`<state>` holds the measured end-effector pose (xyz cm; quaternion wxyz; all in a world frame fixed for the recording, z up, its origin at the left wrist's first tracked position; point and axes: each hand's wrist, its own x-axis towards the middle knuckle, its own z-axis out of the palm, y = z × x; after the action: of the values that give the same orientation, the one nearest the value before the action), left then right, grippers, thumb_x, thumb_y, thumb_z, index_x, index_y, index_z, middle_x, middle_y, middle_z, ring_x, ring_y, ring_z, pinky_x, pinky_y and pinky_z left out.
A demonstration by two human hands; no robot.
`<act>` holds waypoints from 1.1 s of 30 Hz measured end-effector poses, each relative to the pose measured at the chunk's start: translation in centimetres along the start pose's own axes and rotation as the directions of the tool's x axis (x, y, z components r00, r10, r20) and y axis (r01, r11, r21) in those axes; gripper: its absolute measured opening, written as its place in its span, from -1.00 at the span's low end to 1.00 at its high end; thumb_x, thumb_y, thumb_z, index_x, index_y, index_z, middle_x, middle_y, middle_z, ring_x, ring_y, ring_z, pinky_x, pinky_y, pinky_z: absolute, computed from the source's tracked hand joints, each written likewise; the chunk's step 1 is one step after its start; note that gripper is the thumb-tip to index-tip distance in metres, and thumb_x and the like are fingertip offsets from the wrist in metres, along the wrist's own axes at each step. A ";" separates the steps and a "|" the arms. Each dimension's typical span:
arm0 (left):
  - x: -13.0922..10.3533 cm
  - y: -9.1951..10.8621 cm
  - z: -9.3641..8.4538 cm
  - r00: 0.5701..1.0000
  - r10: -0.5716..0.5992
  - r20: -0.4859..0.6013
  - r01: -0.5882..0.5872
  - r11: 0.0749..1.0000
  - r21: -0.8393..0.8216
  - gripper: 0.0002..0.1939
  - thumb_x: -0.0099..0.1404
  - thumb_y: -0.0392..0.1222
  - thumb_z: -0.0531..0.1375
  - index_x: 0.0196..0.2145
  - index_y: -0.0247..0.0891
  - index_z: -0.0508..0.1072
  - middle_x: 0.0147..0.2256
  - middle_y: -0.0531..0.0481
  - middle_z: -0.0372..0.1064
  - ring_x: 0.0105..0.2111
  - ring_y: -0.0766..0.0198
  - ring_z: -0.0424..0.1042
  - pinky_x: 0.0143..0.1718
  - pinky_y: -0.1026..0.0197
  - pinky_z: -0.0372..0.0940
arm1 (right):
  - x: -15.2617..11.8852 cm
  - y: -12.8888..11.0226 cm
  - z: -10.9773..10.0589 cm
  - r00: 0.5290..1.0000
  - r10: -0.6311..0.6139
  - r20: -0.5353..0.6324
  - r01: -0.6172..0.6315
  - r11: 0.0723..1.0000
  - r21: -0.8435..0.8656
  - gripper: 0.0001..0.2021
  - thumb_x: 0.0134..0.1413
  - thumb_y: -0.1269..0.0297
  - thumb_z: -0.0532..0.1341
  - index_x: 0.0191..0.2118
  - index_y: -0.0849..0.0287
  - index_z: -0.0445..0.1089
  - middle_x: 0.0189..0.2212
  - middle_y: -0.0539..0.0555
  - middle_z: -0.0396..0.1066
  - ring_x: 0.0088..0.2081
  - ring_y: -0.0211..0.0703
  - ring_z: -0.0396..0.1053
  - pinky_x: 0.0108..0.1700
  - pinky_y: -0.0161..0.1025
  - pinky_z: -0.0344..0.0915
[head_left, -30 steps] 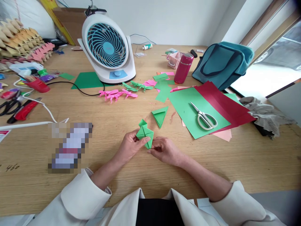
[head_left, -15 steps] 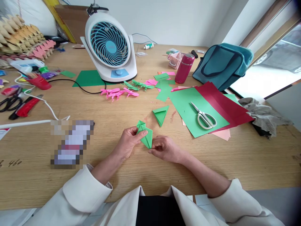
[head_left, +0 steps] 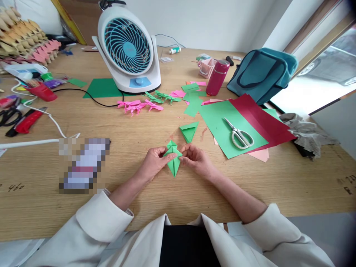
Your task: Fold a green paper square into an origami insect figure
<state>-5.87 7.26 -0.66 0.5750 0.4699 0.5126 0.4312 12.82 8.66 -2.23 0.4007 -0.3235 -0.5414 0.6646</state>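
Observation:
A folded green paper (head_left: 174,166), kite-shaped with a crease down its middle, points its long tip toward me. My left hand (head_left: 155,161) grips its left side, thumb across the front. At its right corner my right hand (head_left: 197,160) pinches the edge between thumb and fingers. Just beyond the hands lies a folded green triangle (head_left: 189,131) on the wooden table (head_left: 133,144). Farther back are pink folded figures (head_left: 137,106) and green folded figures (head_left: 162,97), beside small green sheets (head_left: 193,105).
White scissors (head_left: 239,136) lie on a large green sheet (head_left: 222,142) over red paper (head_left: 263,120) at right. Behind stand a fan (head_left: 129,48), a pink bottle (head_left: 217,78) and a teal bag (head_left: 261,76). A blurred phone (head_left: 86,165) and a red knife (head_left: 26,122) are at left.
My right hand has moved up from the lower tip to the right corner of the green paper. The paper has turned more upright. The whole view has shifted slightly.

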 end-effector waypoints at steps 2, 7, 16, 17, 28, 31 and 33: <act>0.1 -0.1 -0.1 1.000 -0.016 0.004 0.016 1.000 0.004 -0.51 -0.05 0.12 0.47 -0.59 -0.32 0.37 -0.61 0.16 0.14 -0.57 0.47 0.08 -0.60 0.38 0.00 | 0.0 0.1 0.1 1.000 -0.019 -0.007 0.019 1.000 0.006 -0.63 0.07 0.01 0.39 -0.21 0.08 0.26 -0.47 -0.10 0.26 -0.45 -0.30 0.17 -0.42 -0.32 0.11; 0.1 0.2 -0.2 0.999 -0.041 0.012 0.042 0.998 -0.053 -0.46 -0.01 0.25 0.42 -0.52 -0.30 0.37 -0.58 0.18 0.07 -0.59 0.48 0.02 -0.66 0.41 -0.04 | -0.3 -0.5 0.3 0.998 -0.058 0.002 0.058 0.998 -0.016 -0.66 0.15 -0.03 0.32 -0.20 0.07 0.25 -0.49 -0.12 0.20 -0.47 -0.30 0.15 -0.40 -0.30 0.15; 0.1 0.3 -0.2 0.998 -0.060 0.015 0.061 0.995 -0.078 -0.50 0.05 0.23 0.40 -0.44 -0.29 0.39 -0.55 0.17 0.10 -0.59 0.49 0.05 -0.67 0.43 -0.06 | -1.1 -0.2 0.1 0.993 -0.096 0.067 0.109 0.967 -0.231 -0.72 0.26 0.04 0.24 -0.02 0.07 0.36 -0.34 0.00 0.34 -0.29 -0.19 0.33 -0.20 -0.22 0.33; 0.1 0.2 -0.2 0.998 -0.061 0.009 0.061 0.995 -0.076 -0.50 0.06 0.22 0.40 -0.45 -0.29 0.38 -0.56 0.18 0.08 -0.60 0.49 0.04 -0.67 0.43 -0.07 | -1.1 -0.1 -0.1 0.994 -0.091 0.068 0.105 0.966 -0.238 -0.70 0.25 0.05 0.24 0.00 0.07 0.35 -0.35 0.00 0.34 -0.30 -0.19 0.32 -0.21 -0.23 0.33; -0.2 0.9 -0.4 0.993 0.111 -0.026 -0.107 0.988 0.112 -0.65 0.22 0.11 0.29 -0.41 -0.26 0.47 -0.56 0.15 0.19 -0.57 0.42 0.09 -0.56 0.34 0.04 | -1.3 -1.9 0.1 0.996 0.008 0.086 0.006 0.987 -0.158 -0.64 0.19 -0.09 0.27 -0.22 0.13 0.31 -0.36 -0.01 0.30 -0.33 -0.22 0.27 -0.25 -0.25 0.23; -0.2 0.8 -0.5 0.986 0.164 0.005 -0.162 0.969 0.187 -0.71 0.26 0.05 0.27 -0.37 -0.26 0.49 -0.54 0.13 0.23 -0.54 0.39 0.13 -0.52 0.33 0.08 | -1.2 -1.7 0.3 0.997 0.052 0.050 -0.044 0.987 -0.154 -0.63 0.14 -0.08 0.31 -0.31 0.14 0.31 -0.43 -0.04 0.27 -0.38 -0.24 0.23 -0.30 -0.26 0.19; -0.2 0.8 -0.5 0.981 0.193 0.021 -0.193 0.956 0.221 -0.73 0.27 0.02 0.26 -0.36 -0.27 0.50 -0.51 0.10 0.27 -0.50 0.37 0.17 -0.48 0.32 0.12 | -1.1 -1.5 0.3 0.997 0.060 0.049 -0.053 0.989 -0.137 -0.65 0.13 -0.04 0.33 -0.32 0.14 0.30 -0.45 -0.05 0.25 -0.41 -0.26 0.18 -0.34 -0.27 0.15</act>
<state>-6.43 7.26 0.16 0.4736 0.5788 0.5096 0.4254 13.35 7.68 -0.66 0.3443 -0.3476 -0.5862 0.6457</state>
